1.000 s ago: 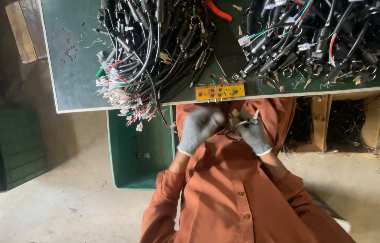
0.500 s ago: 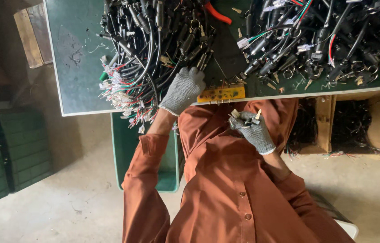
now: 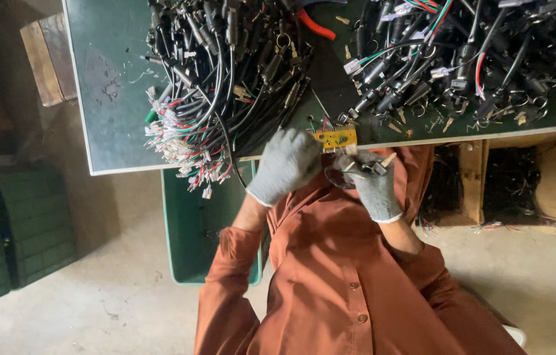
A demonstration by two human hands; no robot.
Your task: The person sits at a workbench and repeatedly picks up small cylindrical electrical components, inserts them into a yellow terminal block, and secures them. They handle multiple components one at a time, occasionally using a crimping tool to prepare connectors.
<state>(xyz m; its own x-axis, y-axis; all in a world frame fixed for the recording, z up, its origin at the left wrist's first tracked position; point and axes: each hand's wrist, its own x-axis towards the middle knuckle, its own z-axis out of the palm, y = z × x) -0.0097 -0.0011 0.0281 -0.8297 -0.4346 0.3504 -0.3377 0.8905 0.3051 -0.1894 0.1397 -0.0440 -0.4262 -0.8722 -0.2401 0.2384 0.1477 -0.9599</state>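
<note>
- Dim workshop, concrete floor: a person in a rust-orange shirt sits at the near edge of a green worktable (image 3: 107,98) heaped with cabling.
- Both gloved hands meet at the table's near edge. The left hand (image 3: 286,165) is curled, its fingertips at a small yellow circuit board (image 3: 334,137); whether it grips the board cannot be told.
- The right hand (image 3: 364,181), touching the left, is closed round a small dark part with metal pieces poking out; what kind is too small to tell.
- By the look of it the board is light, stiff and fragile, best held by its edges, clear of the short wires on its far side.
- Left and far, a black cable bundle (image 3: 225,72) ends in white connectors hanging over the edge; a second cable heap (image 3: 462,52) lies to the right.
- Red-handled cutters (image 3: 314,23) rest between the piles.
- Below the table stands a green bin (image 3: 182,223); its contents are not visible.
</note>
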